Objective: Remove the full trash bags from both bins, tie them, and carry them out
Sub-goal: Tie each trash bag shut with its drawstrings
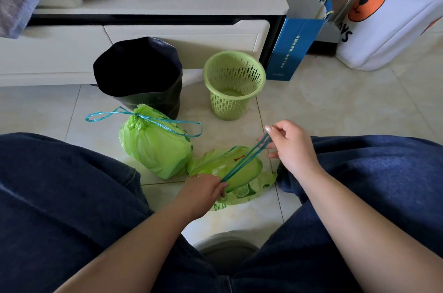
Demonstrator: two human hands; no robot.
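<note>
A teal plastic drawstring (244,159) runs taut between two bare hands, over a flattened light green plastic trash bag printed with lime slices (239,180) that lies on the pale tiled floor (335,110) between the person's knees. The right hand (291,146) has its grip closed on the drawstring's far end, thumb and forefinger pinching the doubled loop, the other fingers loosely curled. The left hand (205,191) has its grip clamped on the near end of the cord at the bag's mouth, knuckles up.

Just beyond the left grip, touching the flat bag, sits a second, bulging light green trash bag (155,146), already cinched, its teal cord looped in a bow on top. Farther out stand a bin lined with a black plastic bag (139,72) and, to its right, a bare light green slotted plastic wastebasket (233,84). Behind them is a cream low cabinet (167,38), with a blue paper carrier bag (292,48) to the right.
</note>
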